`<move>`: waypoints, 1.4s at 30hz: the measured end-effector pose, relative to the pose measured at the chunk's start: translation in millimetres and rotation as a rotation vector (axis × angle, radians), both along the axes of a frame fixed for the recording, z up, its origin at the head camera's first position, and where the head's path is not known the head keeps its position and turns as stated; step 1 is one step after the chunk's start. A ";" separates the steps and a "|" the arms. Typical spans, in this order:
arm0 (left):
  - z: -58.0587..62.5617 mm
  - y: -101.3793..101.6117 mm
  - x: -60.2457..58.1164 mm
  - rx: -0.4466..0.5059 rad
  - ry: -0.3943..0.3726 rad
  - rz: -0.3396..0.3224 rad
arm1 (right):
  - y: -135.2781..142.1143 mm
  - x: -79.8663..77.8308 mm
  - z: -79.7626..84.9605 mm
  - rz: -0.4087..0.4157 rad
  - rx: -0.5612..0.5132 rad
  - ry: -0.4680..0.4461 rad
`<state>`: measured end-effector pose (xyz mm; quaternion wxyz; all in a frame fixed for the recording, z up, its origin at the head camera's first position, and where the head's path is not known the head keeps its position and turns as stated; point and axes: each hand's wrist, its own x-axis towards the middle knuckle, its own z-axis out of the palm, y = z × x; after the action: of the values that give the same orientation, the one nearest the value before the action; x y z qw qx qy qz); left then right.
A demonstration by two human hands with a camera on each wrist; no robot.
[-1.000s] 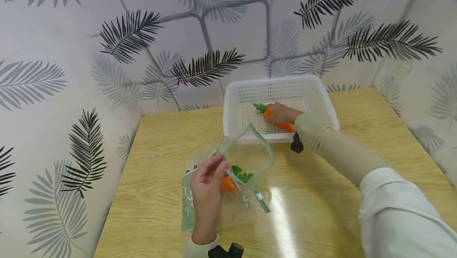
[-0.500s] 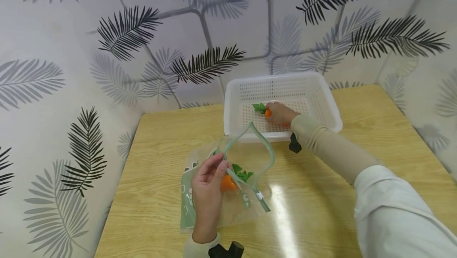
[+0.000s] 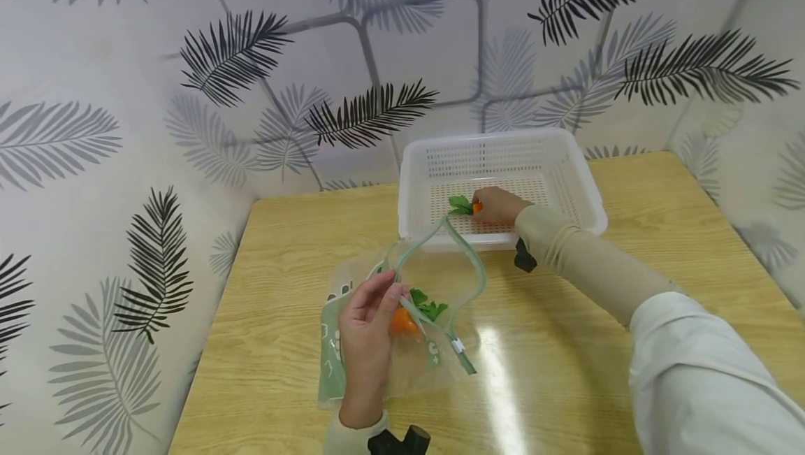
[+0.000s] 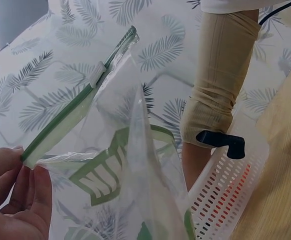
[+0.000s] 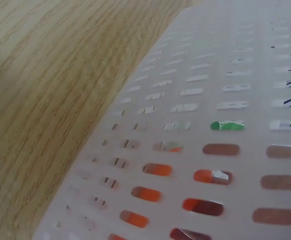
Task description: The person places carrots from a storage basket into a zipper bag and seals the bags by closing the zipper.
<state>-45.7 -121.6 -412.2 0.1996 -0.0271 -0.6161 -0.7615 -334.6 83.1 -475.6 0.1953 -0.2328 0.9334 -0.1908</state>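
Observation:
My left hand (image 3: 367, 343) pinches the green-edged mouth of a clear zip bag (image 3: 453, 280) between thumb and fingers. The bag's mouth gapes, and an orange carrot (image 3: 403, 321) with green leaves shows inside it. In the left wrist view, a white slider (image 4: 97, 75) sits on the zip strip. My right hand (image 3: 497, 205) reaches into a white plastic basket (image 3: 409, 189) and grips another leafy carrot (image 3: 477, 208), most of it hidden behind the fingers. Through the slotted basket wall (image 5: 220, 162) in the right wrist view, orange carrot (image 5: 158, 170) and hand appear.
A light wooden table (image 3: 277, 301) carries both bag and basket, with the basket near its back edge. Behind rises a leaf-patterned wall covering (image 3: 302, 63). The bag's top overlaps the basket's front rim in the head view.
The right hand has shifted slightly within the basket, and less orange shows around it than a second ago. The left hand still holds the bag's mouth in place.

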 end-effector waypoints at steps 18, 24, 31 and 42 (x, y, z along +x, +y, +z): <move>14.8 2.9 8.1 0.015 -0.044 -0.003 | 0.7 7.7 8.0 0.034 -0.029 0.096; 2.0 1.9 3.6 0.018 -0.040 0.002 | 7.1 19.8 27.7 0.054 -0.089 0.178; -2.6 2.6 2.0 0.063 -0.006 -0.015 | 17.5 32.3 50.8 0.036 -0.115 0.229; -2.3 4.0 1.8 0.048 -0.002 -0.010 | 39.7 43.1 84.4 -0.023 -0.237 0.262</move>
<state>-43.9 -117.6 -414.5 0.1958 -0.0246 -0.5978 -0.7770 -291.6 122.8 -391.2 0.0410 -0.2663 0.9245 -0.2697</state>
